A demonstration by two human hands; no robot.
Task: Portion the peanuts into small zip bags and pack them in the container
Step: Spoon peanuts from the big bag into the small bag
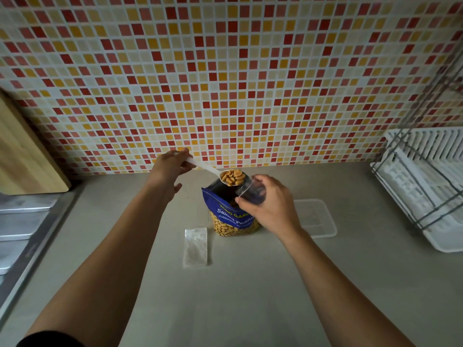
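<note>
Above the open peanut bag (230, 216), at the middle of the tabletop (250, 296), the left hand (170, 166) gripped a white spoon (208, 169) by its handle, the bowl heaped with peanuts (233, 177). The right hand (270, 209) pinched a small clear zip bag (251, 191) just right of that bowl, its mouth turned toward it. To pour well, I judged, the spoon tip should enter the mouth before tipping slowly, both kept over the peanut bag (strays would drop back in). Counted: one spoon, one peanut bag, one zip bag in hand, one flat packet (196, 247) of zip bags near-left of the peanut bag (single or stacked, I could not tell), and one clear container (323, 221) to the right.
</note>
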